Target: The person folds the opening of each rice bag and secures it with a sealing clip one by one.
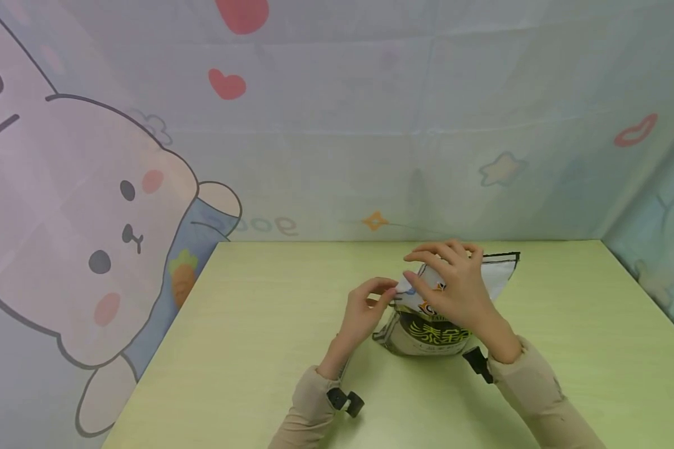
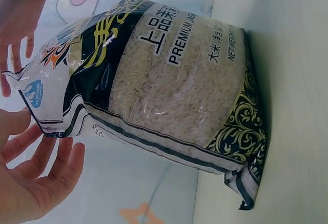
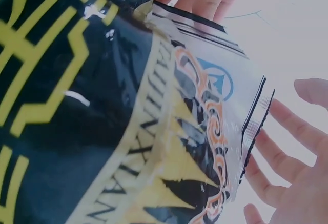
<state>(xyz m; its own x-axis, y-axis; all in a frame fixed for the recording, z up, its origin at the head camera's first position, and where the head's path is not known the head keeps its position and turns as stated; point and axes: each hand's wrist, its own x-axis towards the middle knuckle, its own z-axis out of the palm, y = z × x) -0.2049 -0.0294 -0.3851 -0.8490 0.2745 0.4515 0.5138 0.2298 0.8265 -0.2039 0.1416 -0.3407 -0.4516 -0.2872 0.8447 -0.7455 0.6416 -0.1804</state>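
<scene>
A plastic bag of rice stands upright on the table, with white grains showing through its clear front in the left wrist view. Its white top edge has dark lines along it. My left hand pinches the top left corner of the bag between thumb and fingers. Over the top right part is my right hand, its fingers lying behind the top edge. In the right wrist view the right thumb stands apart from the plastic, and the fingers are spread loosely.
The bag stands on a pale yellow-green table. Behind the table hangs a cloth backdrop printed with a rabbit and hearts. Black wrist mounts sit on both sleeves, close over the tabletop.
</scene>
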